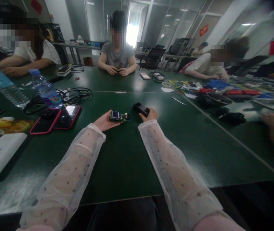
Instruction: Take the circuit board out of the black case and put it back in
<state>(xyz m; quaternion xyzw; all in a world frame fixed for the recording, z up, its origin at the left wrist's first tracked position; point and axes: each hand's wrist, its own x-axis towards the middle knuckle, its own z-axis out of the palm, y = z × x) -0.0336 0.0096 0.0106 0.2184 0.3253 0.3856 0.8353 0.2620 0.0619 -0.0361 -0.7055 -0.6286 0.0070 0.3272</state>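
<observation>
My left hand is closed around a green circuit board with a small display screen on its upper face. The board sits across my fingers, a little above the green table. To its right, my right hand grips a black plastic casing, which has an opening or window in its top face. Board and casing are apart, with a narrow gap between them. Sheer white dotted sleeves cover both my forearms.
Two phones, water bottles, coiled black cables and a white power bank lie to the left. A thin metal tool and a heap of cables and parts are on the right. Several people sit around the table.
</observation>
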